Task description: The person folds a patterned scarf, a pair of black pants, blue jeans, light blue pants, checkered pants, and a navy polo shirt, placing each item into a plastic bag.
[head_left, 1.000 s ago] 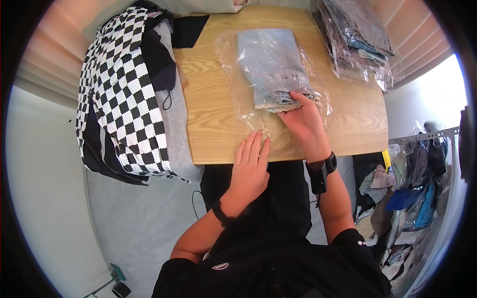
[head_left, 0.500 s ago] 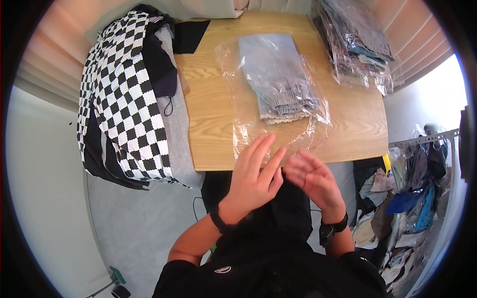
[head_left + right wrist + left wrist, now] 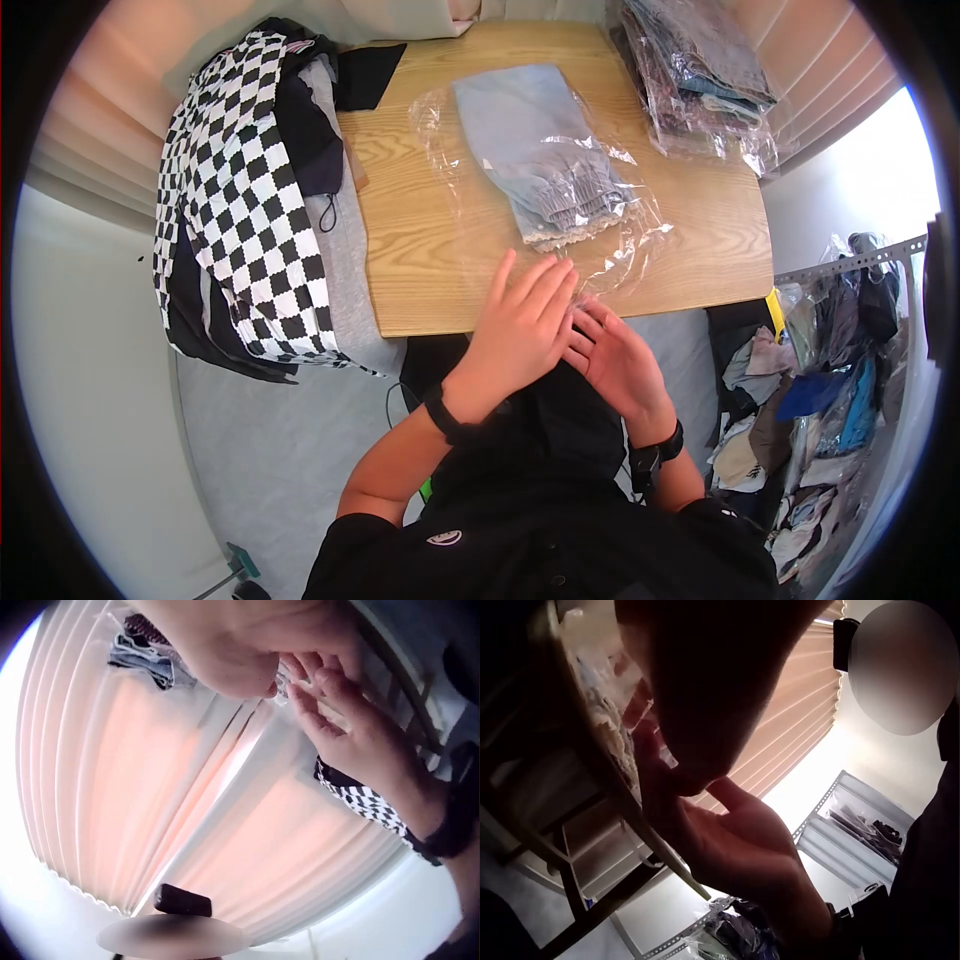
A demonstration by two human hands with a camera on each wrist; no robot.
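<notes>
Pale-blue garment lay mid-table (image 3: 525, 125), folded inside a clear bag (image 3: 650, 240), its gathered band and frilly edge toward the person. So, from the far left: beige curtain (image 3: 110, 120) in long pleats, and in front of it a big black-and-white checkered cloth (image 3: 240, 180), draped over a heap and hanging past the left side of the wooden table (image 3: 700, 230). Next along came a strip of grey cloth (image 3: 345, 260), with a flat black piece (image 3: 370, 75) up by the back.

Then the action, right at the near edge! The left hand (image 3: 525, 325), a black band at its wrist, reached over the near end of the bag, back upward, fingers long, nearly straight and fanned, thumb apart from them. Just beside it, the right hand (image 3: 620, 365) turned its palm to view, fingers loosely bent and pointing at the left; whether those tips had hold of any plastic, one could not tell.

On to the far right: a bagged stack (image 3: 700, 70) of folded denim took the back corner, and below, well apart, a metal rack (image 3: 850, 264) stood crowded with clothes (image 3: 860, 410).
</notes>
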